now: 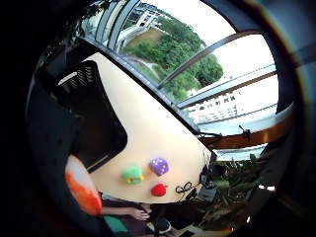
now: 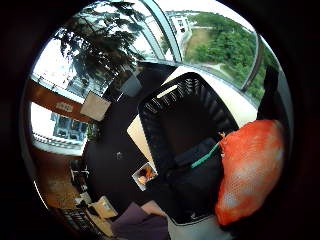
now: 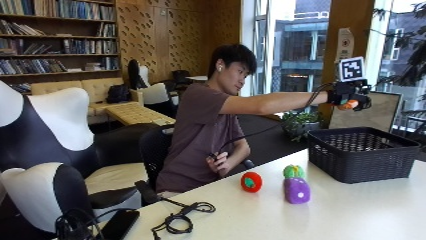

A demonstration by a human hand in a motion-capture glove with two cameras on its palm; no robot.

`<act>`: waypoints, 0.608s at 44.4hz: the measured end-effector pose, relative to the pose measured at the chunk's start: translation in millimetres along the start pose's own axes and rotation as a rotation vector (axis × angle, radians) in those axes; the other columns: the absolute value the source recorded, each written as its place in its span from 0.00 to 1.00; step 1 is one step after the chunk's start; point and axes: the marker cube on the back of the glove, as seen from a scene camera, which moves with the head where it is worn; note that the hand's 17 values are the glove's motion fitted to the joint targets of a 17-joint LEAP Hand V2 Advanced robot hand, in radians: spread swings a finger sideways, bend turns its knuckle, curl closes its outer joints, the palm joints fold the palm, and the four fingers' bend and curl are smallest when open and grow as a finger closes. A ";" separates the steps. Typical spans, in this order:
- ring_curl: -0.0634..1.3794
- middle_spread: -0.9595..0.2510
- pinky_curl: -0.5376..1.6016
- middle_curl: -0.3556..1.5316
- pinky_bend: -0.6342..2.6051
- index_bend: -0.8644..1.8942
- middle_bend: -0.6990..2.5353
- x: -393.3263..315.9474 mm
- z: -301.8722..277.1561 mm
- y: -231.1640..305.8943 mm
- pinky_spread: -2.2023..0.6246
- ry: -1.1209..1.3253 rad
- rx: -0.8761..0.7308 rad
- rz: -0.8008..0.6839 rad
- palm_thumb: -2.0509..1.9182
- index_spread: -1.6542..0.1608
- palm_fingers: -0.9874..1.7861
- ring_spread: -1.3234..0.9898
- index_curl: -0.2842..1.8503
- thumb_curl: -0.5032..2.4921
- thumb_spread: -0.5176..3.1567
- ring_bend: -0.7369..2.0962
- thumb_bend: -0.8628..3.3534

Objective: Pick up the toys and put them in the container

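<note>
In the outside view my gloved right hand (image 3: pixel 349 96) is stretched out high above the black basket (image 3: pixel 363 152), fingers curled round an orange toy (image 3: pixel 347 105). Both palm views show that orange-and-white netted toy (image 2: pixel 250 170) (image 1: pixel 83 186) close to the palm, with the basket (image 2: pixel 185 115) (image 1: pixel 94 123) below it. Three toys lie on the pale table (image 3: pixel 319 215) beside the basket: a red one (image 3: pixel 251 182) (image 1: pixel 159 189), a green one (image 3: pixel 293 171) (image 1: pixel 132 174) and a purple one (image 3: pixel 297 190) (image 1: pixel 159 166).
A coiled black cable (image 3: pixel 183 220) and a dark phone (image 3: pixel 120 224) lie near the table's left end. The bare left hand (image 3: pixel 219 162) rests below the table edge. A potted plant (image 3: pixel 299 122) stands behind the basket.
</note>
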 end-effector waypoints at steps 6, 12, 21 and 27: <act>0.52 0.54 0.50 0.70 0.56 0.59 0.58 -48.9 41.2 -19.3 0.64 0.019 -0.034 0.025 0.61 0.70 0.71 0.41 0.64 0.44 0.40 0.75 0.21; 0.52 0.53 0.50 0.71 0.56 0.57 0.58 -75.5 71.1 -23.1 0.64 -0.034 -0.064 -0.145 0.61 0.69 0.71 0.41 0.66 0.45 0.40 0.75 0.20; 0.54 0.57 0.54 0.65 0.59 0.37 0.43 -88.0 97.6 -20.3 0.69 -0.014 -0.309 -0.072 0.52 0.72 0.23 0.44 0.62 0.41 0.43 0.70 0.17; 0.39 0.67 0.48 0.53 0.55 0.32 0.29 -64.2 71.1 -9.8 0.75 -0.048 -0.271 -0.161 0.47 0.73 0.13 0.52 0.48 0.35 0.43 0.49 0.17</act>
